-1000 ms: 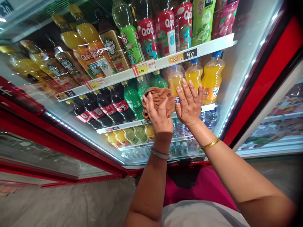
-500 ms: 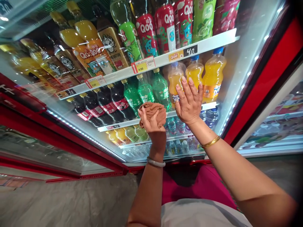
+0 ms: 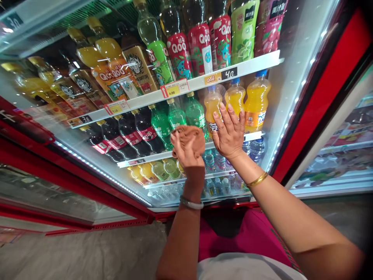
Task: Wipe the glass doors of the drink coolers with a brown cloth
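Note:
A crumpled brown cloth lies pressed against the glass door of a lit drinks fridge. My left hand, with a pale bangle at the wrist, is closed over that cloth, fingers pointing up. To its right, my right hand rests flat on the glass, fingers stretched and holding nothing. A gold bangle circles that wrist. Behind the glass, orange drink bottles stand near my right hand, and green bottles are just above the cloth.
Shelves of cola bottles and juice bottles fill the fridge, with price tags along the shelf edges. A red frame borders the door on the right. Another red-framed fridge stands left, above a grey floor.
The view has shifted slightly, lowering the upper shelves in the picture. My left hand and the cloth have slid slightly up and right against the bottles behind. My right hand stays on the glass.

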Demonstrator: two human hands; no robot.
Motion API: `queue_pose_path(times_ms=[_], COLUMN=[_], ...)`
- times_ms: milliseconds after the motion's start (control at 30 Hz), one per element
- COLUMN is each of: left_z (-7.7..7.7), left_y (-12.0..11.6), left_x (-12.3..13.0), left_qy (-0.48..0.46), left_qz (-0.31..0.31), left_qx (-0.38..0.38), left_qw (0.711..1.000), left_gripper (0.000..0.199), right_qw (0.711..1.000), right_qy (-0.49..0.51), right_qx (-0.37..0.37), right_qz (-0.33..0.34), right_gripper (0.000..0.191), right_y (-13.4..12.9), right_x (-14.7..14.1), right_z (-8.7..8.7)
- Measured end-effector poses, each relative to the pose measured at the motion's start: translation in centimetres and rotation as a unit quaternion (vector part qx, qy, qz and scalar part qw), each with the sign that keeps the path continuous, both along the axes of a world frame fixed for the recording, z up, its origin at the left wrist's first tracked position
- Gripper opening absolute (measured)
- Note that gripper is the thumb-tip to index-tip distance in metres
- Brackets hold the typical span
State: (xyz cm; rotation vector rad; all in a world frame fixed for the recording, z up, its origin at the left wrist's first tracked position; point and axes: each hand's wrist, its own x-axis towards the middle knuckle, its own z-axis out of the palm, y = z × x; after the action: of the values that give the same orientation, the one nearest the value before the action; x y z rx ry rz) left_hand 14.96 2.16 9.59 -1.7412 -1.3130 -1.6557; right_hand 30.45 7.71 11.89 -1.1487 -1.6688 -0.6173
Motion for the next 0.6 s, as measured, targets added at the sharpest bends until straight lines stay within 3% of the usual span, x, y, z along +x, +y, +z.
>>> queue_pose_path(times_ms=[100, 167, 200, 267, 333, 467, 533, 600], left_z=[5.1, 6.5, 6.4, 4.8, 1.9, -3.4, -4.0, -2.6], left_y=[1.2, 1.7, 1.7, 1.5, 1.0, 0.1, -0.1, 0.0], left_x=[0.8, 1.6, 2.0, 2.3, 2.0, 0.8, 0.2, -0.1], left_qy=[0.008, 0.047, 0.066, 0.092, 0.09, 0.093, 0.101, 0.103], left_qz=[0.024, 0.009, -0.001, -0.018, -0.025, -0.02, -0.022, -0.022], left_qx=[0.079, 0.085, 0.082, 0.075, 0.062, 0.03, 0.035, 0.045], left_qw=[0.997, 0.995, 0.994, 0.993, 0.994, 0.995, 0.994, 0.993], left_gripper=[0.053, 0.053, 0.051, 0.045, 0.039, 0.052, 0.06, 0.064], right_qw=[1.0, 1.0, 1.0, 1.0, 0.999, 0.996, 0.994, 0.991], right_qy=[0.0, -0.002, -0.002, -0.001, 0.004, 0.011, 0.011, 0.007], right_qx=[-0.004, 0.0, 0.007, 0.026, 0.047, 0.086, 0.109, 0.129], right_qz=[-0.001, -0.002, -0.002, 0.0, 0.004, 0.016, 0.017, 0.018], right_gripper=[0.057, 0.057, 0.058, 0.059, 0.061, 0.068, 0.07, 0.071], right_y=[0.0, 0.1, 0.1, 0.3, 0.6, 1.0, 1.0, 0.9], right_x=[0.0, 0.0, 0.0, 0.0, 0.0, -0.1, -0.1, -0.1], right_z=[0.0, -0.1, -0.2, -0.4, -0.7, -0.9, -0.8, -0.6])
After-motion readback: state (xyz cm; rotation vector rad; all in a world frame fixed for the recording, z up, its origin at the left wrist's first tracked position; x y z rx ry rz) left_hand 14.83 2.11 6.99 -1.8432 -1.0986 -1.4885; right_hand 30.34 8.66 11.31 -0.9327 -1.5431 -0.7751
